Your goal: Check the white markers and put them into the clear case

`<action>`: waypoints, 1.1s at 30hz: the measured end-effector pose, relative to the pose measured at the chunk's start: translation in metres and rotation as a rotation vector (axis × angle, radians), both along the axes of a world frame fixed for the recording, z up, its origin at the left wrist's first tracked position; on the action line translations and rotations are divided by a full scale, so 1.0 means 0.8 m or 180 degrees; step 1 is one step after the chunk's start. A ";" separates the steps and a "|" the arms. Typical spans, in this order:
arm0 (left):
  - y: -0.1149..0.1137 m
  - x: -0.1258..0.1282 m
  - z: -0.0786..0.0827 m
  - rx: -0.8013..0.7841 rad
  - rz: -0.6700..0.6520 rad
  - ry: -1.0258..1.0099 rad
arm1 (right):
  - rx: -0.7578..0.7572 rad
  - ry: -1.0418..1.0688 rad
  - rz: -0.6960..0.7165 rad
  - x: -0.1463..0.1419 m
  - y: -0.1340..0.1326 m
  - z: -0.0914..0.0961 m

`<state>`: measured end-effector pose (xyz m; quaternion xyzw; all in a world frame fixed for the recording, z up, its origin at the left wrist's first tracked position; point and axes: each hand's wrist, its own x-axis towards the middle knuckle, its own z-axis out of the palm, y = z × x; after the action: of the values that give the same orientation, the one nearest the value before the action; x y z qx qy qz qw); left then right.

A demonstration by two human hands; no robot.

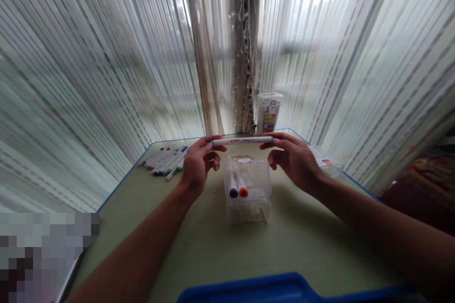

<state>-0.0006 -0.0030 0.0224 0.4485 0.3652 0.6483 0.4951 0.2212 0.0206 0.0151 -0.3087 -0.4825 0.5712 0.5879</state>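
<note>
A white marker (242,141) with teal ends is held level between my two hands, above a clear plastic case. My left hand (199,163) pinches its left end between thumb and fingers. At the other end, my right hand (293,158) grips it in the same way. Below, the clear plastic case (262,184) stands on the table. Two markers lie in it, a purple-ended marker (233,192) and an orange-ended marker (243,191), their ends facing me.
Several white markers (165,160) with coloured ends lie at the table's left. A transparent container (269,113) stands at the back edge, and a clear lid-like piece (325,160) lies behind my right hand. A blue moulded edge (249,289) borders the pale green table (213,251). String curtains (142,47) hang behind.
</note>
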 end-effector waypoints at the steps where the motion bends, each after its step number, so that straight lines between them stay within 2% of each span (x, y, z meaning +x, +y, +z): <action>1: 0.000 0.000 0.000 0.0002 0.0001 -0.0004 | 0.0005 -0.0005 0.0006 0.000 0.000 0.000; 12: 0.002 0.000 -0.001 0.0071 0.0174 0.0151 | 0.0203 -0.0075 -0.0062 0.001 0.003 -0.005; 28: -0.003 0.003 -0.001 0.0358 0.0381 0.0863 | 0.0531 -0.0359 -0.0210 0.003 0.008 -0.010; 33: -0.004 0.002 -0.002 0.0289 0.0402 0.0942 | 0.0569 -0.0394 -0.0181 0.002 0.007 -0.010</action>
<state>0.0011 -0.0064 0.0206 0.5372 0.4319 0.6209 0.3734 0.2227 0.0262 0.0068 -0.3033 -0.5579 0.4888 0.5982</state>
